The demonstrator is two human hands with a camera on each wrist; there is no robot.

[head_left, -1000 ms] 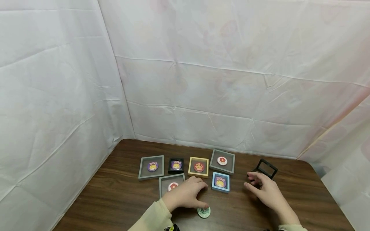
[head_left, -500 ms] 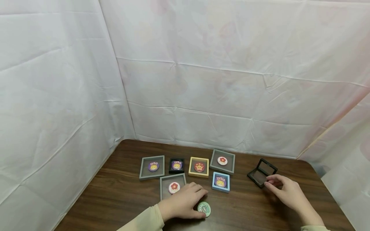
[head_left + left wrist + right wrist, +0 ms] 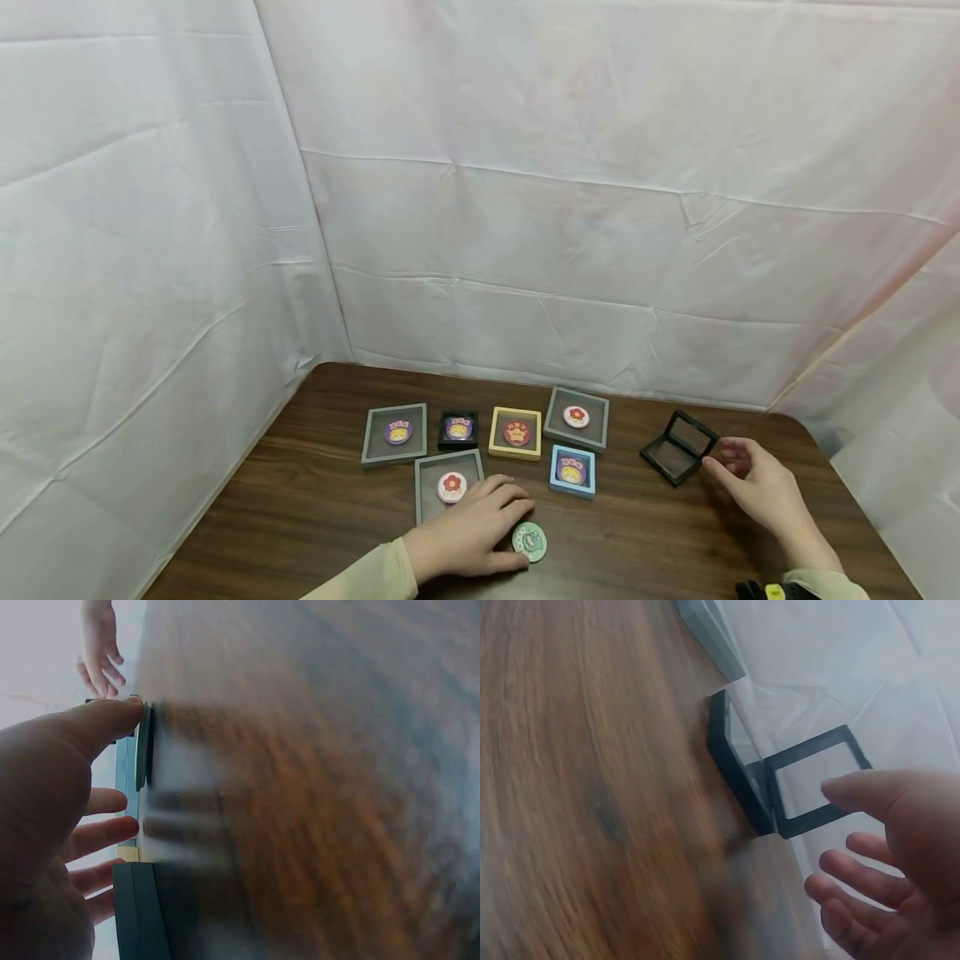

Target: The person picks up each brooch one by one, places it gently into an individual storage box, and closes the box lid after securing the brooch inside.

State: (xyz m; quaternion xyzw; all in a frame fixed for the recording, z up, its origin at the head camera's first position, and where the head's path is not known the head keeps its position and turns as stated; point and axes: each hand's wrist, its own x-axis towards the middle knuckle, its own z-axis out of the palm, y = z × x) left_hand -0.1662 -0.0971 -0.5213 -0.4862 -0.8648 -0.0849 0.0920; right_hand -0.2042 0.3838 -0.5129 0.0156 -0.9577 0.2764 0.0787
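Note:
A round green button badge [image 3: 530, 542] with a printed picture lies flat near the front of the table. Around its left side rests my left hand [image 3: 465, 532], fingers loosely spread and thumb tip at the badge's edge. Seen from the left wrist, the thumb touches the badge's rim [image 3: 142, 746] while the other fingers stay apart from it. At the right, a black square display case [image 3: 675, 454] lies unfolded, its lid tilted up. My right hand [image 3: 761, 485] is beside that lid, fingers relaxed; in the right wrist view the thumb overlaps the lid [image 3: 806, 754], contact unclear.
Several closed display cases with badges stand behind the hands: grey ones [image 3: 366, 437], a small black one [image 3: 441, 433], a yellow one [image 3: 492, 433] and a blue one [image 3: 553, 472]. Another grey case [image 3: 420, 487] lies partly under my left hand. White cloth [image 3: 480, 250] hangs behind the table.
My right hand has moved right, off the black case's front edge to beside its raised lid. The left hand has shifted slightly left, uncovering more of the green badge.

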